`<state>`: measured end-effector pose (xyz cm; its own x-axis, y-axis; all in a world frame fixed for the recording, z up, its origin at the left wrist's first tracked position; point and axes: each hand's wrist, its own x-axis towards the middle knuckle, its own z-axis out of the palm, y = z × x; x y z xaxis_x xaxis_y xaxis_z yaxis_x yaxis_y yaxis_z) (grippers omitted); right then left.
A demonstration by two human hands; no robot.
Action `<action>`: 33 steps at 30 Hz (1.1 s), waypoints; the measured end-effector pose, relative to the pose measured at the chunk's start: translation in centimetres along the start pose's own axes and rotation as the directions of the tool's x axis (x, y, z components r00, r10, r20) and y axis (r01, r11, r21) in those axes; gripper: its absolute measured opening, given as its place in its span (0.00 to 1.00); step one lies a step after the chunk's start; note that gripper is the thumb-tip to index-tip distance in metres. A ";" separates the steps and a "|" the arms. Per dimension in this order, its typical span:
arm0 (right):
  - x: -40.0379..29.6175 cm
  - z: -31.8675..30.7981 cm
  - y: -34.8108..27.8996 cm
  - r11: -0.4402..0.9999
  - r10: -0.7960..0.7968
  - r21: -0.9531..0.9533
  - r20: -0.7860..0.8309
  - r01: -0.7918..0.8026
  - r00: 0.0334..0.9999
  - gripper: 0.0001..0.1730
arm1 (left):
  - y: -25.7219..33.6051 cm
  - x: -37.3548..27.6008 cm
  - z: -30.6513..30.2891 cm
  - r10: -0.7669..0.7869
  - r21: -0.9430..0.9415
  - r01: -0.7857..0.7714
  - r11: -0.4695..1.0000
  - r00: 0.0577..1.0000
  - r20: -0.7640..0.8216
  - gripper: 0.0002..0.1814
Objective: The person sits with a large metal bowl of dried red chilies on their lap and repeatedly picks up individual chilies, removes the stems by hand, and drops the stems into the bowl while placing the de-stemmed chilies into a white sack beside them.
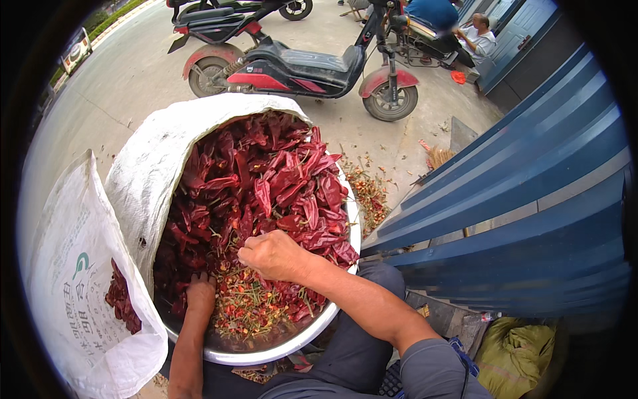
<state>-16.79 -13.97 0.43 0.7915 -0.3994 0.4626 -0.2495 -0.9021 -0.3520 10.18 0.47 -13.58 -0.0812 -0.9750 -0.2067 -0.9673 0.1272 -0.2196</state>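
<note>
Dried red chillies (pixel 294 174) fill the back of a wide metal basin (pixel 264 356) in front of my lap. Loose stems and seeds (pixel 251 304) cover the near part of its bottom. My left hand (pixel 201 294) reaches among the chillies at the basin's left side, its fingertips partly buried. Curled above the middle of the basin, my right hand (pixel 271 255) is at the border between chillies and stems; its palm is hidden. A white woven sack (pixel 149 134) lies with its mouth over the basin's left and far side, chillies showing inside.
Another white sack (pixel 55 239) stands open at left with chillies (pixel 122 299) inside. Blue corrugated metal sheeting (pixel 508 199) borders my right. Scattered stems (pixel 371 199) lie beyond the basin. Electric scooters, one red and black (pixel 299 70), and people (pixel 478 42) are farther off. A yellow-green sack (pixel 518 349) lies lower right.
</note>
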 end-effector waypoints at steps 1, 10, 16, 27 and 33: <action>0.0 0.3 0.5 1.000 -0.006 -0.024 0.008 0.007 1.000 0.07 | 0.2 0.1 -0.2 -0.003 0.037 0.001 0.999 0.999 0.041 0.11; -0.8 -0.4 0.1 1.000 0.010 -0.006 0.059 -0.009 0.998 0.06 | 0.9 0.5 -1.9 -0.087 -0.200 0.052 0.978 0.981 -0.172 0.07; 0.0 0.3 -1.0 0.995 0.086 0.041 0.004 -0.086 0.996 0.10 | 3.3 -2.3 -8.6 -0.458 -0.792 0.082 0.606 0.849 -0.263 0.10; 0.7 0.8 -3.8 0.830 0.210 0.457 0.276 -0.320 0.938 0.34 | 6.6 -1.0 -15.8 -0.534 -0.792 -0.174 -0.584 0.818 0.214 0.05; 0.6 -0.5 -4.3 0.870 0.166 0.422 0.239 -0.256 0.957 0.28 | 6.6 -0.8 -14.5 -0.567 -0.943 -0.110 -0.313 0.819 0.092 0.06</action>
<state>-15.55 -10.41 2.61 0.8490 -0.4930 0.1900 -0.1842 -0.6132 -0.7682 0.41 -0.52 -1.08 0.5040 -0.8534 -0.1325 0.0844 -0.1040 0.9910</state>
